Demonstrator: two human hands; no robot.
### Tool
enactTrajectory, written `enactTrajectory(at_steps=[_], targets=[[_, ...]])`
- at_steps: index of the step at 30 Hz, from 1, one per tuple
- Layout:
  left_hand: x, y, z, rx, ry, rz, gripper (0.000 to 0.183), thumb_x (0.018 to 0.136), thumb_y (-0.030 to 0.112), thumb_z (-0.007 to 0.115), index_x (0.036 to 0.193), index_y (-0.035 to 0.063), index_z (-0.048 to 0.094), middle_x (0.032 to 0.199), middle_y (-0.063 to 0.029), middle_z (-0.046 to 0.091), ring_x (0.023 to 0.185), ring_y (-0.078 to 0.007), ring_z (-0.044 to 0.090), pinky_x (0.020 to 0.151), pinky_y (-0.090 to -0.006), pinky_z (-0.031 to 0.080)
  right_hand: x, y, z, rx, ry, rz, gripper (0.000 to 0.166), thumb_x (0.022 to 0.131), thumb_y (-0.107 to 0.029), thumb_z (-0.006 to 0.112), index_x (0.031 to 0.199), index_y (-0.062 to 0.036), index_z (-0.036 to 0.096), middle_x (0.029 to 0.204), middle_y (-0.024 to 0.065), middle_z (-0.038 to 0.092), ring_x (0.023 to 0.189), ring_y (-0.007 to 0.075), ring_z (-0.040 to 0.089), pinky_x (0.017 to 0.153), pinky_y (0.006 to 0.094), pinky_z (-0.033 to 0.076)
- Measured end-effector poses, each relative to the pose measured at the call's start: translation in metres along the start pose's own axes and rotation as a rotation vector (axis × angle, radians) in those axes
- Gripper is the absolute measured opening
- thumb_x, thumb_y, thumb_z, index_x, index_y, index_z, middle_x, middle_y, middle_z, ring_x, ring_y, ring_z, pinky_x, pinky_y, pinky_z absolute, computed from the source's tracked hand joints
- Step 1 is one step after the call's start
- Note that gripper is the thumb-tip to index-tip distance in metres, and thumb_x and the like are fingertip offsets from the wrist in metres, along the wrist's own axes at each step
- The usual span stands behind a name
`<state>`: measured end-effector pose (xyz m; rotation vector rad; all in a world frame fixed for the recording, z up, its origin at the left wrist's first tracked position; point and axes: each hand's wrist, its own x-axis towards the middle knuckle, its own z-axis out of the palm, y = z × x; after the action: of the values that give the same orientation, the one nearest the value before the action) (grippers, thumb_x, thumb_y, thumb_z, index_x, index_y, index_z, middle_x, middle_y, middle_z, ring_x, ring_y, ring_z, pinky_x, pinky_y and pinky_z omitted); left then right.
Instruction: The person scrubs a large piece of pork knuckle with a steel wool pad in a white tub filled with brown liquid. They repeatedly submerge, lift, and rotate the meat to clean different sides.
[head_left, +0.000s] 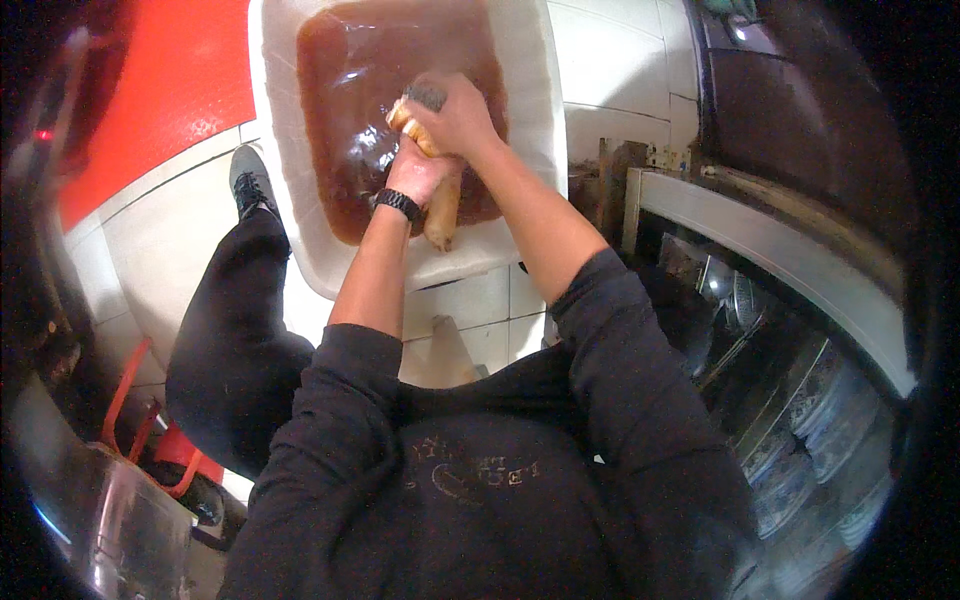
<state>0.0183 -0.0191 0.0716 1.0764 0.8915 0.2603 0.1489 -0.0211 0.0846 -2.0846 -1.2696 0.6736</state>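
Note:
My left hand (415, 171), with a dark link-band watch at the wrist, grips a long tan root vegetable (442, 211). Its tapered lower end sticks out below the hand, toward the near wall of a white plastic tub (532, 97). Just beyond, my right hand (463, 112) wraps around the upper part and presses a grey metal scouring pad (427, 95) against it. Both hands are above cloudy reddish-brown water (337, 112) in the tub. The fingers hide much of the vegetable's middle.
White floor tiles (611, 45) surround the tub. A red surface (180, 90) lies at upper left, near my shoe (251, 180). At right, a metal-edged shelf unit (780, 255) holds clear containers (795, 457). A red-framed stool or stand (142, 427) and a clear bin (139, 517) are at lower left.

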Motion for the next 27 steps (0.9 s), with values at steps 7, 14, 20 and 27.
enactTrajectory(at_steps=[7,14,20,27], targets=[[0.007,-0.023,0.002,-0.192,0.012,-0.086,0.065,0.072,0.003,0.077,0.127,-0.0005,0.045,0.108,-0.014,0.065,0.092,-0.0244,0.068,0.078,-0.0401,0.058,0.077,0.113,0.062,0.035,-0.121,0.362,0.064,0.079,-0.043,0.077,0.121,0.0026,0.065,0.117,0.0262,0.068,0.108,0.0399,0.066,0.092,0.0427,0.053],[0.006,-0.018,-0.012,-0.514,-0.034,-0.345,0.059,0.087,0.05,0.071,0.122,0.0047,0.057,0.097,-0.0093,0.067,0.085,-0.024,0.068,0.077,-0.0382,0.058,0.057,0.087,0.045,0.467,0.278,0.636,0.067,0.082,-0.054,0.071,0.117,0.0032,0.067,0.119,0.0268,0.067,0.113,0.038,0.064,0.097,0.0423,0.049],[0.015,-0.037,-0.02,-0.531,0.195,-0.354,0.076,0.093,0.068,0.052,0.13,0.0021,0.057,0.107,-0.0126,0.069,0.092,-0.0267,0.069,0.079,-0.0407,0.058,0.004,0.023,0.021,0.151,0.171,0.264,0.042,0.086,-0.037,0.066,0.107,0.0002,0.066,0.114,0.0283,0.063,0.111,0.0413,0.059,0.097,0.0429,0.046],[0.022,-0.052,-0.028,-0.495,0.265,-0.347,0.081,0.094,0.069,0.05,0.132,-0.0023,0.057,0.124,-0.0142,0.064,0.107,-0.024,0.064,0.091,-0.0378,0.053,-0.092,0.004,0.037,0.143,0.132,-0.007,0.031,0.083,-0.024,0.072,0.098,-0.0011,0.058,0.099,0.0225,0.057,0.099,0.0406,0.056,0.092,0.0445,0.045]])
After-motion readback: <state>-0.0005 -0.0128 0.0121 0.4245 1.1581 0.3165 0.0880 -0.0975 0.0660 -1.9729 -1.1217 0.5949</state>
